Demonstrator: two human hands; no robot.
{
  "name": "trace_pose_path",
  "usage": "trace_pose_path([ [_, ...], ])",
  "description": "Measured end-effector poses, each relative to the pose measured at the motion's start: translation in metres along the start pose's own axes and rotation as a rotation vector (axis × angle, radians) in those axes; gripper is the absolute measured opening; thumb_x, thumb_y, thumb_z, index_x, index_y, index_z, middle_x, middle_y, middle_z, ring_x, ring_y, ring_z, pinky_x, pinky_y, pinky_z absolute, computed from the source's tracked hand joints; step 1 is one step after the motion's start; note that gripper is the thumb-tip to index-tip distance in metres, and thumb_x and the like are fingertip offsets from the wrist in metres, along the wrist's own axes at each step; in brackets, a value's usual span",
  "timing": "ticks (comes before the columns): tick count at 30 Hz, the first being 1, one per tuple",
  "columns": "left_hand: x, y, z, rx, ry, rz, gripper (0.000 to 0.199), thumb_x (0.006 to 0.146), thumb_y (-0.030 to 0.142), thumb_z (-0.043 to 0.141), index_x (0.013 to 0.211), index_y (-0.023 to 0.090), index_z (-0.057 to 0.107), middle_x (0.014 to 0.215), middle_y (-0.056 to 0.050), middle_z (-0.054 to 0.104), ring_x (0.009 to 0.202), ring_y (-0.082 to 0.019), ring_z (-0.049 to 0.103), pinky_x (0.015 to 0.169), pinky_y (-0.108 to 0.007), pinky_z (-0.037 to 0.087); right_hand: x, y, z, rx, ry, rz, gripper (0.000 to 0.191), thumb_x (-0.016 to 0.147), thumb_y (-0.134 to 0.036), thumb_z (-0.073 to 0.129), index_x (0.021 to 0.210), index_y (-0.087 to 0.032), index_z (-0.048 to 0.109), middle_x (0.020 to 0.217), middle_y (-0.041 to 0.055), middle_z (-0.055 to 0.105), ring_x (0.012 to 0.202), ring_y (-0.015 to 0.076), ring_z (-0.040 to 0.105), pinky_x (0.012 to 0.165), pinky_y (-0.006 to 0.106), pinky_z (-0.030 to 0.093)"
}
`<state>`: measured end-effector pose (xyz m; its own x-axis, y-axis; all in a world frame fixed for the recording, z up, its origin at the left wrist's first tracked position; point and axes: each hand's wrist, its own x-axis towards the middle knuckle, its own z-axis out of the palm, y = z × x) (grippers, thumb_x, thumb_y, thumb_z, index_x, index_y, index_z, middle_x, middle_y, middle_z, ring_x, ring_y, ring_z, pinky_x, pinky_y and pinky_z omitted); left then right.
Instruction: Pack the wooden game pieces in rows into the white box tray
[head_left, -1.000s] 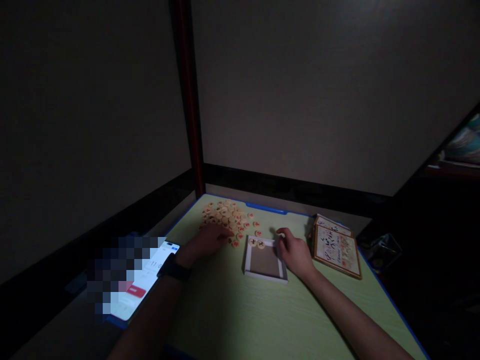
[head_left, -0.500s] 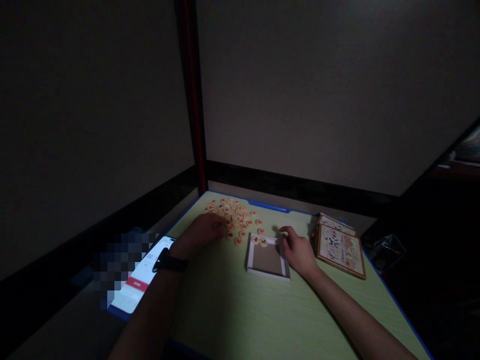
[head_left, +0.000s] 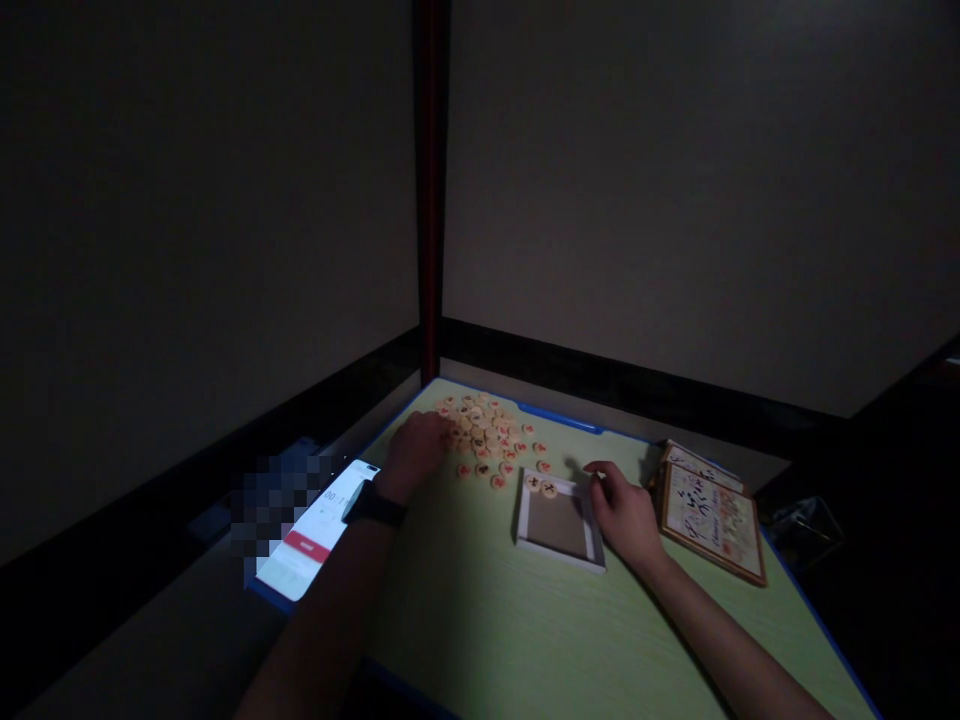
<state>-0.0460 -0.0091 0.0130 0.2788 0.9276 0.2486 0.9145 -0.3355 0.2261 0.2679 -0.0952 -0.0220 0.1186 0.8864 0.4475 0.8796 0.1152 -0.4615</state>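
Round wooden Chinese chess pieces (head_left: 480,432) with red or black characters lie in a loose heap on the table. My left hand (head_left: 421,447), with a dark watch on its wrist, reaches to the heap's left edge; its fingertips are too dim and hidden to show a grip. Two pieces (head_left: 541,487) with dark characters sit side by side in the far left corner of a shallow white box (head_left: 559,525). Beside the box's right wall is my right hand (head_left: 624,508), index finger stretched out and nothing visible in it.
A box lid (head_left: 712,520) with Chinese writing lies right of my right hand, against another printed piece. A lit phone (head_left: 319,535) showing a timer lies at the left edge. Walls stand behind the green table (head_left: 517,640), which has a blue rim.
The view has swung left, so everything appears farther right. My left hand has drawn to the heap's left side, uncovering pieces at its front. My right hand stays beside the box.
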Motion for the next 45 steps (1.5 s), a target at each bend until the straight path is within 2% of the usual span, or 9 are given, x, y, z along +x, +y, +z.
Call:
trace_pose_path([
  [7, 0.001, 0.000, 0.002, -0.084, -0.105, 0.028, 0.032, 0.093, 0.020, 0.051, 0.116, 0.023, 0.073, 0.118, -0.007, 0.073, 0.110, -0.023, 0.064, 0.100, -0.036, 0.048, -0.001, 0.000, 0.000, 0.001, -0.021, -0.022, 0.040, 0.089, -0.041, 0.035, 0.099, -0.019, 0.066, 0.052, 0.0019, 0.062, 0.048, 0.0224, 0.064, 0.052, 0.028, 0.042],
  [13, 0.003, -0.005, 0.002, -0.051, 0.053, -0.058, 0.038, 0.091, 0.017, 0.049, 0.124, 0.018, 0.067, 0.125, -0.010, 0.069, 0.117, -0.023, 0.061, 0.104, -0.035, 0.046, -0.001, 0.002, 0.001, 0.004, -0.010, -0.043, 0.040, 0.089, -0.042, 0.035, 0.098, -0.019, 0.066, 0.054, 0.0028, 0.065, 0.047, 0.0216, 0.063, 0.052, 0.028, 0.043],
  [16, 0.004, -0.003, 0.005, -0.008, 0.057, -0.047, 0.041, 0.092, 0.016, 0.047, 0.131, 0.018, 0.063, 0.129, -0.010, 0.067, 0.117, -0.024, 0.059, 0.102, -0.036, 0.046, -0.001, 0.002, 0.000, 0.015, -0.012, -0.038, 0.039, 0.089, -0.042, 0.036, 0.097, -0.019, 0.066, 0.055, 0.0031, 0.066, 0.047, 0.0216, 0.063, 0.051, 0.028, 0.043],
  [23, 0.002, 0.010, 0.008, 0.077, 0.008, 0.000, 0.030, 0.094, 0.018, 0.046, 0.110, 0.020, 0.072, 0.116, -0.011, 0.069, 0.107, -0.026, 0.058, 0.090, -0.038, 0.048, -0.001, -0.001, -0.002, 0.005, -0.019, -0.033, 0.040, 0.089, -0.043, 0.035, 0.098, -0.019, 0.066, 0.054, 0.0031, 0.065, 0.048, 0.0223, 0.063, 0.052, 0.028, 0.043],
  [29, 0.005, 0.014, 0.011, 0.086, 0.005, -0.002, 0.032, 0.093, 0.011, 0.043, 0.108, 0.018, 0.070, 0.108, -0.012, 0.070, 0.102, -0.025, 0.059, 0.089, -0.036, 0.046, -0.001, -0.002, -0.003, 0.012, -0.023, -0.037, 0.039, 0.089, -0.042, 0.035, 0.097, -0.019, 0.066, 0.055, 0.0033, 0.065, 0.049, 0.0222, 0.064, 0.053, 0.028, 0.044],
  [35, 0.009, 0.013, 0.011, 0.101, -0.027, -0.020, 0.029, 0.095, 0.018, 0.043, 0.094, 0.016, 0.073, 0.101, -0.013, 0.072, 0.100, -0.026, 0.061, 0.088, -0.036, 0.046, -0.001, -0.002, -0.001, 0.019, -0.025, -0.059, 0.038, 0.089, -0.039, 0.036, 0.097, -0.017, 0.066, 0.054, 0.0031, 0.064, 0.044, 0.0205, 0.060, 0.051, 0.027, 0.040],
  [38, 0.011, 0.014, 0.012, 0.079, -0.022, -0.034, 0.028, 0.094, 0.025, 0.046, 0.096, 0.017, 0.073, 0.105, -0.013, 0.072, 0.105, -0.027, 0.062, 0.092, -0.037, 0.047, -0.002, -0.001, 0.000, 0.024, -0.033, -0.061, 0.038, 0.089, -0.039, 0.036, 0.097, -0.017, 0.066, 0.056, 0.0037, 0.066, 0.045, 0.0199, 0.060, 0.051, 0.027, 0.040],
  [41, 0.012, 0.016, 0.013, 0.020, -0.026, -0.068, 0.024, 0.090, 0.021, 0.053, 0.102, 0.017, 0.073, 0.109, -0.012, 0.073, 0.106, -0.025, 0.064, 0.096, -0.035, 0.047, -0.002, -0.001, 0.001, 0.008, -0.043, -0.053, 0.037, 0.089, -0.039, 0.035, 0.097, -0.018, 0.065, 0.055, 0.0029, 0.066, 0.043, 0.0194, 0.058, 0.049, 0.027, 0.038],
  [45, 0.015, 0.015, 0.017, -0.017, -0.029, -0.104, 0.024, 0.087, 0.019, 0.057, 0.105, 0.021, 0.073, 0.109, -0.008, 0.074, 0.105, -0.023, 0.066, 0.092, -0.032, 0.049, -0.003, -0.001, 0.002, -0.006, -0.050, -0.062, 0.036, 0.089, -0.038, 0.035, 0.097, -0.019, 0.065, 0.057, 0.0029, 0.067, 0.045, 0.0196, 0.060, 0.051, 0.027, 0.039],
])
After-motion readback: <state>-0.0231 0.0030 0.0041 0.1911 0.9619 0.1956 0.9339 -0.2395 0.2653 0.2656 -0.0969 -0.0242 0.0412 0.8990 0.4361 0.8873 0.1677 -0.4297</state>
